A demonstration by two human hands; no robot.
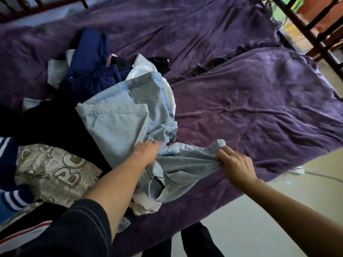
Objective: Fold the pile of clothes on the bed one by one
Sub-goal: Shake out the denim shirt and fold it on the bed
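- At the far left edge we see a blue knit garment with white stripes (10, 198), lying on the heap.
- Beside it lies a grey-beige cloth printed with fat cartoon letters (55, 173), partly under a black garment (46, 123).
- Further up the bed, navy blue garments (92, 76) and a white garment (143, 69) are bunched together; with the rest they make the pile of clothes, which takes up the left half of the mattress.
- A pair of pale blue denim jeans (118, 123) lies on top of the pile, with its waist end pulled out to the right over the bare cover.
- The left hand (146, 151), on a bare forearm coming out of a dark sleeve (74, 229), reaches into the denim. Its fingertips are buried in the folds, so we cannot tell whether it grasps the cloth.
- The right hand (235, 164) pinches the bunched edge of the jeans between thumb and curled fingers, and creases fan out from its grip.
- A rumpled purple velvety blanket (259, 108) covers the bed, bare on the right half.
- Dark wooden rails (315, 34) stand at the top right corner, and a pale smooth floor (259, 219) runs along the bed's near edge.
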